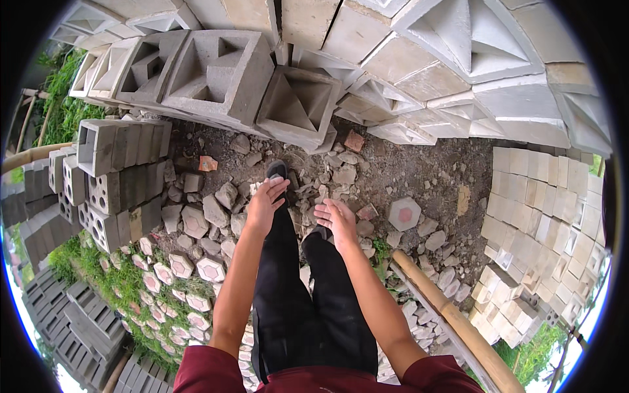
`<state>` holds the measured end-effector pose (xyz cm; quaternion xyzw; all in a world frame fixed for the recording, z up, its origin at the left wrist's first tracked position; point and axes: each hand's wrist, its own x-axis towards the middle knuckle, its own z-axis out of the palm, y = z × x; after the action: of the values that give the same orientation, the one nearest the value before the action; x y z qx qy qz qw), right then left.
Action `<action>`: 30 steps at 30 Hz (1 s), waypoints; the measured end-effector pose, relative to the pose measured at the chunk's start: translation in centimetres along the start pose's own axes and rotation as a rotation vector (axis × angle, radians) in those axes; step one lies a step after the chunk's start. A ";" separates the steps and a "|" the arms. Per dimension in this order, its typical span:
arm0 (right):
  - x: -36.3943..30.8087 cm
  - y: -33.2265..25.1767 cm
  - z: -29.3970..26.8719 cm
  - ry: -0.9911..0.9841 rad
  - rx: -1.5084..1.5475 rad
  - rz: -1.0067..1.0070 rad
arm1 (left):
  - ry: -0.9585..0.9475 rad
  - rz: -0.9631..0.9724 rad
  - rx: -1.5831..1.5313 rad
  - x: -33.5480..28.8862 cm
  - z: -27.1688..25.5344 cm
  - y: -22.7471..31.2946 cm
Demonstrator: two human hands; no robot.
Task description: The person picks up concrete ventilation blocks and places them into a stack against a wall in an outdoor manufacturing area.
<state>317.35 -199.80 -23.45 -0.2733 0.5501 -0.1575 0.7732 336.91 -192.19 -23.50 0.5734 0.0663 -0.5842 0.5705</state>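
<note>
Both hands reach out over the rubble ground in front of my legs. My left hand (262, 207) is held out over one dark shoe (278, 170), its fingers stretched. A small pale patch shows by its fingertips, and I cannot tell whether it lies on the shoe. My right hand (341, 224) hangs apart from it, fingers extended and loosely spread, with nothing visible in them. Nearest to that hand are broken stones and a reddish fragment (367, 212). A hexagonal paver (404, 214) with a pink centre lies to its right.
Ahead stand stacked concrete vent blocks (213, 72) and a patterned block wall (458, 39). Grey hollow blocks (124, 147) are piled at left, pale blocks (531, 203) at right. A bamboo pole (452, 318) slants beside my right arm. Hexagonal pavers (181, 265) lie in grass, lower left.
</note>
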 end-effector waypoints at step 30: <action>-20.4 30.1 17.5 -0.754 -1.300 0.138 | 0.683 0.381 -0.765 -40.7 -29.7 -29.8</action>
<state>324.94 -160.20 -21.50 -0.6748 0.2463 0.3517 0.6002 319.84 -136.29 -20.29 0.4840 0.3503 -0.1854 0.7802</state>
